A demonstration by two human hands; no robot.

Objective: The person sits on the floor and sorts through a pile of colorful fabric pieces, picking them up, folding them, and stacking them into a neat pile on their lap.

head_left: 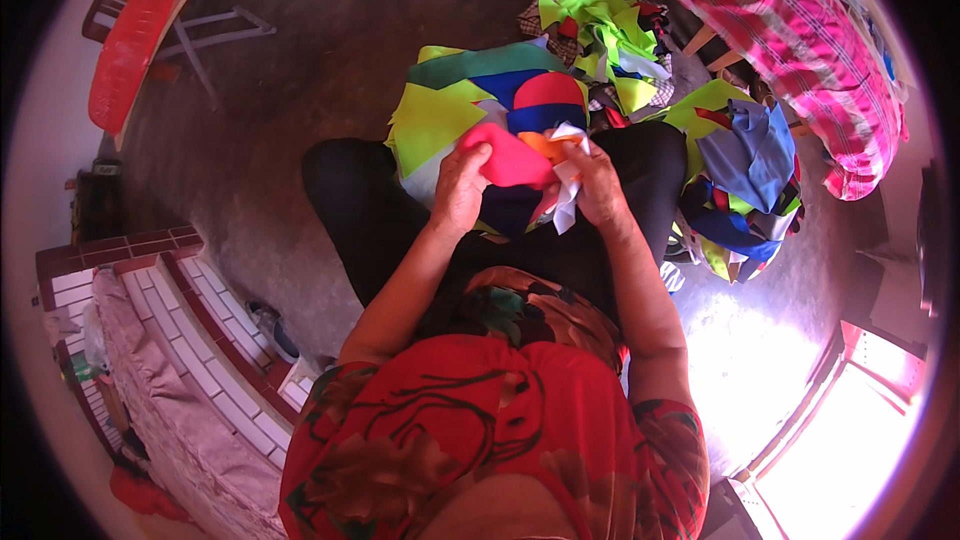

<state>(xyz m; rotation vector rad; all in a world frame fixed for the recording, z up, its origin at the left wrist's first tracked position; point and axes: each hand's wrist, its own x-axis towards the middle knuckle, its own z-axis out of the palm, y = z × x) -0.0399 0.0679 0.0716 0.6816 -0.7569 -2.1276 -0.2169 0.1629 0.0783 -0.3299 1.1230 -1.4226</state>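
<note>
My left hand [462,187] is closed on a pinkish-red piece of cloth [508,154], its thumb lying on top. Close beside it, my right hand [598,184] pinches a small bunch of white and orange cloth scraps [566,172]. The two hands almost meet above my lap, and the red cloth's right edge reaches the scraps. Under them, across my knees, lies a spread of flat cloth pieces: yellow-green [432,122], dark green [482,66], blue and red [548,92]. Exactly what the right fingertips grip is partly hidden.
Beyond my knees a heap of lime-green and checked scraps [605,35] lies on the floor. To the right stands a full container of blue and mixed scraps [748,165], near a pink plaid cloth [800,50]. A table with a red tray [130,58] is far left.
</note>
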